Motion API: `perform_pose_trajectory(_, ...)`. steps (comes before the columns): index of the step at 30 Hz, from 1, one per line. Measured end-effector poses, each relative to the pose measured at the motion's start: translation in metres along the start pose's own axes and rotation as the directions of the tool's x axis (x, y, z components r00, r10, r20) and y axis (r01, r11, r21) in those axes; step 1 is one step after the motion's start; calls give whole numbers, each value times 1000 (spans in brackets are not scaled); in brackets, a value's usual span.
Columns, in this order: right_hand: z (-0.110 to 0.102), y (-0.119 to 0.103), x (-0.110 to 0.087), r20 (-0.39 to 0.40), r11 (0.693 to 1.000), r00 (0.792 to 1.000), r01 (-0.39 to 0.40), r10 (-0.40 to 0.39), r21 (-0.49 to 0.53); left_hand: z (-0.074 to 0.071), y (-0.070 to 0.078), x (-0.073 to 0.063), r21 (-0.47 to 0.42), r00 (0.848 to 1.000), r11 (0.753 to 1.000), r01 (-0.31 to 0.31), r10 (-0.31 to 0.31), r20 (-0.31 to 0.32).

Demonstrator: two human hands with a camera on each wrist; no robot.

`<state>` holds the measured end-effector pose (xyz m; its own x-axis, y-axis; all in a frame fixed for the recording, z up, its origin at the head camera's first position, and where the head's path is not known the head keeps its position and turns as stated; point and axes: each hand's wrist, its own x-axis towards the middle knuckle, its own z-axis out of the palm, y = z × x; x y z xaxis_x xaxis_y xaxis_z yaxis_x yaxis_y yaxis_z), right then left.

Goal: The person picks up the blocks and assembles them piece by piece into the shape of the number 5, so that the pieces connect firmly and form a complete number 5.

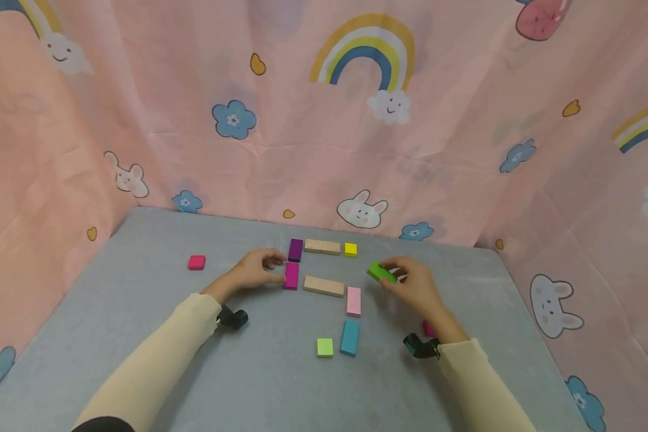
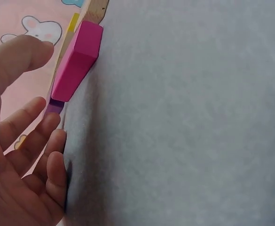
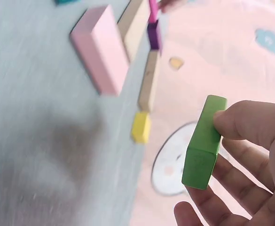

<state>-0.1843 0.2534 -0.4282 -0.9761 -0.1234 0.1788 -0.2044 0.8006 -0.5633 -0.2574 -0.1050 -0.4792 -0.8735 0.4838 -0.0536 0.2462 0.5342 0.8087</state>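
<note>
My right hand (image 1: pixel 414 288) pinches a green block (image 1: pixel 381 272) between thumb and fingers, held above the table right of the other blocks. The right wrist view shows the thumb (image 3: pixel 250 120) on one face of the green block (image 3: pixel 204 146). My left hand (image 1: pixel 252 269) is beside a magenta block (image 1: pixel 291 276), fingers loosely bent. In the left wrist view a gap shows between the thumb (image 2: pixel 22 56) and the magenta block (image 2: pixel 78 61). A purple block (image 1: pixel 295 250) stands just behind the magenta one. Two wooden blocks, a rear one (image 1: pixel 322 246) and a nearer one (image 1: pixel 324 286), lie to their right.
A yellow block (image 1: pixel 350 249) sits by the rear wooden block. Pink (image 1: pixel 353 302), blue (image 1: pixel 349 338) and lime (image 1: pixel 324 347) blocks lie nearer the front. One red block (image 1: pixel 197 262) is far left; another reddish block (image 1: pixel 429 328) is partly hidden by my right wrist. A patterned curtain (image 1: pixel 281 168) hangs behind.
</note>
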Motion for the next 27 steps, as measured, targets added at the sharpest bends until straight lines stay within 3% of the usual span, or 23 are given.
perform_pose_trajectory(8, 4, -27, -3, 23, 999, 999, 33, -34, 15, 0, 1, 3, 3, 998, 998, 55, -55, 13)
perform_pose_trajectory(20, 15, -48, -9, 36, 994, 994, 100, -102, 45, 2, 1, 6, 40, 997, 996, 73, -74, 17)
perform_pose_trajectory(27, 28, -63, -14, 53, 978, 979, 193, -197, 77, 2, 4, 7, 73, 995, 993, 91, -93, 19)
